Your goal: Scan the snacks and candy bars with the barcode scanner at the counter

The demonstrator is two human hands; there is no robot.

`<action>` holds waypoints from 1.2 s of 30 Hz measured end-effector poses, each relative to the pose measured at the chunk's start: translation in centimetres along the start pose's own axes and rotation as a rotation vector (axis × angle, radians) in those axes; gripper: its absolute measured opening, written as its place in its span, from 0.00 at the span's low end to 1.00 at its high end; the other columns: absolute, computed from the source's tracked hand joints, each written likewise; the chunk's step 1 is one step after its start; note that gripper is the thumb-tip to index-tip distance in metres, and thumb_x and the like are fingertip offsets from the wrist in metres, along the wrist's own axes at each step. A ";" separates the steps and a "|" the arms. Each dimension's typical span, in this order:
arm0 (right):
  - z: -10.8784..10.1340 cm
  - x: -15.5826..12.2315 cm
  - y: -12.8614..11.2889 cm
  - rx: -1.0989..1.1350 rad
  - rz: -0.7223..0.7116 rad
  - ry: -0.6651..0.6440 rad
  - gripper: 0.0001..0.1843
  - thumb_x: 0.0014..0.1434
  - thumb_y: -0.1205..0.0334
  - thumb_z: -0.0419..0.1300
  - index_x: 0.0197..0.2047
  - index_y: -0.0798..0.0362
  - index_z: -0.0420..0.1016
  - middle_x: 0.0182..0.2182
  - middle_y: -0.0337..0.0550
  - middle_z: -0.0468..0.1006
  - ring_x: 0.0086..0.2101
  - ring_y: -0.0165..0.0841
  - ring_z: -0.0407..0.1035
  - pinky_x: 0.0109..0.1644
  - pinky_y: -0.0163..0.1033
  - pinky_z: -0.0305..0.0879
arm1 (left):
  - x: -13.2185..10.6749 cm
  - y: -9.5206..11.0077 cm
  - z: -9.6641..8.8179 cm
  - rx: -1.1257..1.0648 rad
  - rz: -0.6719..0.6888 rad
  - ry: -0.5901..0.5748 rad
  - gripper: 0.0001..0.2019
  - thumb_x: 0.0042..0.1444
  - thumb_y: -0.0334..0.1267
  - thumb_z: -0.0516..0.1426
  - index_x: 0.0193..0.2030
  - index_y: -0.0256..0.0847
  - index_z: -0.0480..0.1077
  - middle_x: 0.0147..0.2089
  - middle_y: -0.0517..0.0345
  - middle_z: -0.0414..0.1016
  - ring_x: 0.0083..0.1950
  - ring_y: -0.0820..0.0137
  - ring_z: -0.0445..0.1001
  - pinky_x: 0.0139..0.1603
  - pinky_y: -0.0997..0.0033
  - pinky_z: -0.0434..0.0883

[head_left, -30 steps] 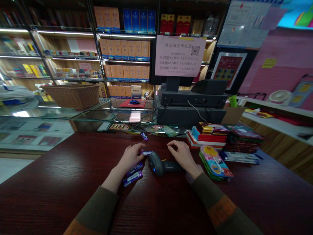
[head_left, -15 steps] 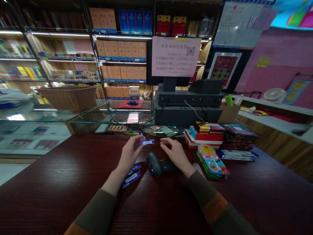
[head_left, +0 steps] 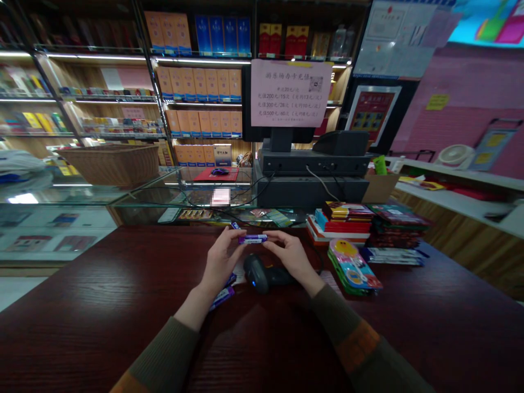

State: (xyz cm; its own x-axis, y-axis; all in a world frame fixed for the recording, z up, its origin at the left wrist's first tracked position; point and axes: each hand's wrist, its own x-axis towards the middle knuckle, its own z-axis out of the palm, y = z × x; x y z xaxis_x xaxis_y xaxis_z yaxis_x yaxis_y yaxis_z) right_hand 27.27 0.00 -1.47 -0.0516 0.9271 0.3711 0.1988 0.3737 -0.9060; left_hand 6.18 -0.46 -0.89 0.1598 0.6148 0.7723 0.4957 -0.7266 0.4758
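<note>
The small purple packet pinched between my left hand and right hand has a thin, glossy wrapper, plastic or foil, I can't tell which. Below them, the counter is dark reddish wood, polished to a shine, its grain showing. The barcode scanner is smooth, dark plastic with a low sheen. My sleeves are matt knitted cloth. Further off, the display case is smooth, shiny glass, the basket rough woven wicker, and the notice flat matt paper.
</note>
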 end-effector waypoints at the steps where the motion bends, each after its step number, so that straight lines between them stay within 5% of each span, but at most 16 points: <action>1: 0.1 0.0 0.0 -0.016 -0.003 0.001 0.17 0.55 0.55 0.66 0.47 0.49 0.81 0.40 0.42 0.85 0.40 0.39 0.78 0.49 0.44 0.72 | 0.0 0.1 0.0 0.009 0.005 -0.007 0.10 0.64 0.38 0.57 0.51 0.45 0.70 0.50 0.57 0.80 0.54 0.66 0.78 0.72 0.53 0.62; 7: -0.1 -0.3 -0.3 -0.124 -0.062 0.018 0.11 0.58 0.55 0.64 0.42 0.47 0.83 0.40 0.41 0.84 0.42 0.39 0.76 0.52 0.45 0.70 | -0.1 0.1 0.1 -0.028 -0.040 -0.051 0.11 0.64 0.38 0.57 0.52 0.46 0.70 0.52 0.54 0.78 0.57 0.65 0.75 0.65 0.58 0.69; 11: -0.7 -0.5 -1.0 -0.222 -0.162 0.055 0.10 0.60 0.55 0.64 0.43 0.45 0.83 0.41 0.41 0.84 0.44 0.39 0.74 0.54 0.47 0.67 | -0.2 0.0 -0.1 -0.212 -0.231 -0.150 0.19 0.62 0.42 0.59 0.59 0.45 0.67 0.57 0.53 0.76 0.59 0.64 0.75 0.63 0.61 0.70; 16: -1.1 -0.7 -1.9 -0.296 -0.307 0.082 0.07 0.62 0.57 0.64 0.43 0.43 0.83 0.41 0.40 0.84 0.45 0.39 0.74 0.61 0.53 0.61 | 0.2 0.2 -0.5 -0.388 -0.402 -0.188 0.19 0.66 0.49 0.53 0.57 0.43 0.69 0.52 0.52 0.79 0.54 0.64 0.77 0.59 0.61 0.72; 21: -1.2 -0.9 -1.8 -0.388 -0.423 0.087 0.08 0.63 0.59 0.64 0.45 0.41 0.83 0.42 0.39 0.84 0.45 0.38 0.75 0.65 0.56 0.56 | 0.1 -0.3 -0.7 -0.314 -0.350 -0.231 0.15 0.62 0.47 0.58 0.53 0.46 0.74 0.49 0.55 0.81 0.52 0.64 0.79 0.66 0.53 0.66; 28: -1.2 -0.9 -1.2 -0.474 -0.506 0.082 0.10 0.64 0.62 0.63 0.48 0.40 0.81 0.43 0.38 0.84 0.48 0.38 0.75 0.67 0.57 0.51 | 0.1 -0.4 -1.0 -0.171 -0.300 -0.311 0.12 0.62 0.44 0.59 0.51 0.52 0.75 0.51 0.61 0.81 0.54 0.63 0.78 0.75 0.39 0.38; 36: -0.9 -1.0 -0.9 -0.502 -0.496 0.085 0.13 0.64 0.66 0.61 0.49 0.40 0.80 0.44 0.38 0.83 0.50 0.38 0.74 0.67 0.57 0.51 | -0.2 -1.0 -1.2 0.175 0.064 -0.243 0.12 0.66 0.43 0.56 0.54 0.54 0.74 0.53 0.60 0.80 0.58 0.65 0.74 0.76 0.42 0.39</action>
State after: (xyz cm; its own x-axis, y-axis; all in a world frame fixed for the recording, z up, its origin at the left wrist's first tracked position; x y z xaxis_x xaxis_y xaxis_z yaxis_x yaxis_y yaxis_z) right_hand 28.07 -1.24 -0.86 -0.1804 0.6380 0.7486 0.5992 0.6748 -0.4307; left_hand 4.60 -0.20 -0.99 0.3845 0.6401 0.6651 0.6140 -0.7154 0.3335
